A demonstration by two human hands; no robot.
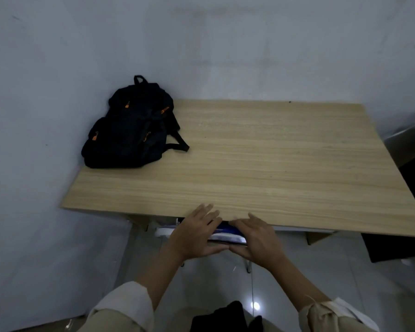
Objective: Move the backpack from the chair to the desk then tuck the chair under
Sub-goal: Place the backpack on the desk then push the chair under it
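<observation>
A black backpack with orange zip pulls lies on the back left corner of the light wooden desk, against the wall. The chair, blue and white on top, sits almost wholly under the desk's front edge, and only its back rim and a leg show. My left hand and my right hand rest side by side on that rim. Their fingers lie flat over the top and the thumbs touch beneath it. Both hands reach to the desk's edge.
Pale walls close the desk in at the left and behind. A dark panel and a grey object stand at the desk's right side. Below me are glossy floor tiles and my light sleeves.
</observation>
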